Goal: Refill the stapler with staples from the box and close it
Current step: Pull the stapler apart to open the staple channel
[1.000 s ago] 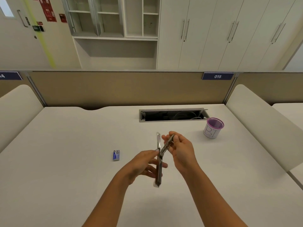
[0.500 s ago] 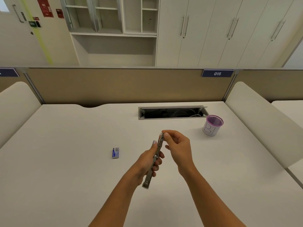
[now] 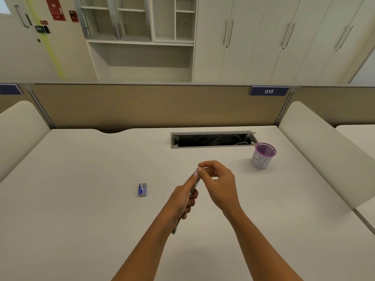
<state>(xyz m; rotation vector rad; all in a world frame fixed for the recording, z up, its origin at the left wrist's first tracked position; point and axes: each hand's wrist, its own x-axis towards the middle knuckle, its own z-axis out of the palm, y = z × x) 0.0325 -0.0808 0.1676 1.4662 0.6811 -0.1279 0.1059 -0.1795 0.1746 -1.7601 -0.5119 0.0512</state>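
A slim metal stapler [image 3: 195, 185] is held above the middle of the white desk [image 3: 81, 199], its two arms folded together. My left hand [image 3: 182, 199] grips its body, with the lower end [image 3: 175, 230] sticking out under my wrist. My right hand [image 3: 218, 179] pinches the stapler's far tip between thumb and fingers. The small blue staple box [image 3: 142, 189] lies flat on the desk to the left of my hands, apart from them.
A purple mesh cup [image 3: 262, 156] with a white paper label stands at the right. Behind my hands an open cable slot [image 3: 213, 139] is cut into the desk. Beige partitions [image 3: 142, 104] wall the desk at the back, and padded dividers flank both sides.
The stapler's two arms, spread apart a second ago, have been folded together. My right hand moved from the open arm to the stapler's far tip.
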